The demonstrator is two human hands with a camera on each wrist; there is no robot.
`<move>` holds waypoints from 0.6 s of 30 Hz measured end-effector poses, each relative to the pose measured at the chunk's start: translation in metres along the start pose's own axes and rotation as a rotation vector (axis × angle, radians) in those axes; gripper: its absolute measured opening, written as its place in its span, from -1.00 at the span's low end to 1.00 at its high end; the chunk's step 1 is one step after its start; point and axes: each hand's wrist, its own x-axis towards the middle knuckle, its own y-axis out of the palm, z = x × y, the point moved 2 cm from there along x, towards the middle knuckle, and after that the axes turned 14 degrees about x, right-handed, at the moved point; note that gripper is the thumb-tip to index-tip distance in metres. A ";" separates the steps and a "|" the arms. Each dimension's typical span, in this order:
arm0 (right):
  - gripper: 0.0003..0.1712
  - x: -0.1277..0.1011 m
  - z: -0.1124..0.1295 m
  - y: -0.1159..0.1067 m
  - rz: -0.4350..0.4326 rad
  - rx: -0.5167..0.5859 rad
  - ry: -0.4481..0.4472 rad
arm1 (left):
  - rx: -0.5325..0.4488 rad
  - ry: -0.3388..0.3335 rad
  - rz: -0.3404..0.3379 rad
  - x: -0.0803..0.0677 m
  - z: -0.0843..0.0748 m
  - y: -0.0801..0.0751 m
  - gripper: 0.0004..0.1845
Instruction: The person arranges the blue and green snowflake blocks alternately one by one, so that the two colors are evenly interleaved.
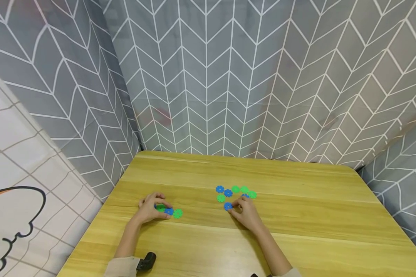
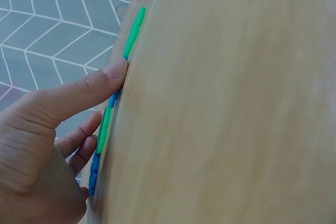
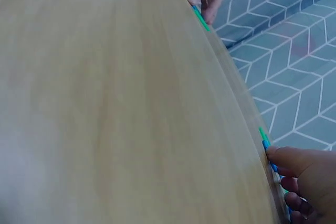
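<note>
On the left of the table, my left hand pinches a blue notched plastic disc between thumb and fingers. That disc sits in a row with a green disc at its right end, another green disc beside it, and a blue disc partly hidden by the hand. My right hand pinches a single blue disc by its right edge, close over the table. In the right wrist view, the right thumb lies against that blue disc.
Beyond my right hand lie several loose discs: blue ones and green ones, with another blue disc partly behind the fingers. The wooden table ends at a grey patterned curtain. A black device is strapped at the left wrist.
</note>
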 end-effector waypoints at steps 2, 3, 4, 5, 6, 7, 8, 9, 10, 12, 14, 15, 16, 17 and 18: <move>-0.82 0.000 -0.002 -0.002 -0.007 0.001 0.003 | 0.000 -0.001 -0.001 0.000 0.000 0.000 -0.76; -0.81 -0.001 -0.003 -0.003 -0.012 0.010 -0.004 | 0.000 -0.002 0.000 0.000 0.000 0.000 -0.76; -0.81 -0.001 -0.003 -0.004 -0.017 0.021 -0.005 | 0.000 -0.005 0.001 0.000 0.000 0.000 -0.76; -0.81 -0.001 -0.004 -0.004 -0.023 0.030 -0.006 | -0.001 -0.007 0.002 0.000 0.000 0.000 -0.76; -0.80 -0.001 -0.005 -0.005 -0.030 0.039 -0.008 | -0.002 -0.009 0.002 0.000 0.000 0.000 -0.76; -0.80 -0.001 -0.005 -0.005 -0.037 0.046 -0.013 | -0.003 -0.011 0.003 0.000 0.000 0.000 -0.75; -0.80 -0.002 -0.006 -0.005 -0.041 0.047 -0.025 | -0.005 -0.012 0.003 0.000 0.000 0.000 -0.75; -0.80 -0.002 -0.006 -0.005 -0.044 0.056 -0.026 | -0.007 -0.013 0.003 -0.001 0.000 0.000 -0.75; -0.80 -0.001 -0.007 -0.005 -0.048 0.061 -0.020 | -0.010 -0.014 0.003 -0.001 0.000 0.000 -0.75; -0.81 -0.001 -0.008 -0.005 -0.056 0.068 -0.017 | -0.014 -0.013 0.004 -0.001 0.000 0.000 -0.76; -0.81 -0.001 -0.008 -0.005 -0.062 0.081 -0.018 | -0.015 -0.013 0.004 0.000 0.000 0.000 -0.76; -0.81 -0.001 -0.009 -0.005 -0.068 0.106 -0.001 | -0.014 -0.012 0.003 0.000 0.000 0.000 -0.76; -0.80 0.000 -0.009 -0.005 -0.074 0.133 0.005 | -0.013 -0.012 0.002 0.000 0.000 0.000 -0.76; -0.80 0.000 -0.009 -0.006 -0.080 0.164 0.014 | -0.011 -0.011 0.001 0.000 0.000 0.000 -0.76; -0.80 0.001 -0.010 -0.006 -0.087 0.198 0.028 | -0.010 -0.010 0.000 0.000 0.000 0.000 -0.76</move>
